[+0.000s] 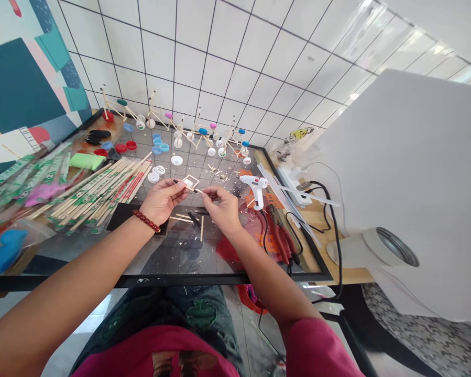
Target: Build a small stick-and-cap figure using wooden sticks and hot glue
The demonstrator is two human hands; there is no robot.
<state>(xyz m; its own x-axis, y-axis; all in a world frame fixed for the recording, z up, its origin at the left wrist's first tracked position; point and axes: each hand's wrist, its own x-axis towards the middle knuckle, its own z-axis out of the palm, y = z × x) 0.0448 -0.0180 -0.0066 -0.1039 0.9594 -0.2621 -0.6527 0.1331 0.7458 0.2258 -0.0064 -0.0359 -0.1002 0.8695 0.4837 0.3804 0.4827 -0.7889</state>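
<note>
Over the middle of the table, my left hand (166, 201) is closed in a pinch on a small frame of wooden sticks (193, 180) with dark bits on it. Facing it, my right hand (222, 209) pinches the near right end of a thin stick at that frame; whether this stick is joined to the frame I cannot tell. Below the hands lie loose cut sticks (201, 229) and a dark slim piece (195, 219). A black board (119, 217) sits partly under my left wrist. To the right of my right hand stands a white glue gun (255, 189).
Several stick models with bottle-cap wheels (203, 132) line the back edge. Wrapped chopsticks (97, 191) cover the left side, near loose blue caps (156, 150) and red caps (121, 148). Red-handled pliers (283, 243), glue sticks (309, 196) and a power strip (295, 184) lie right.
</note>
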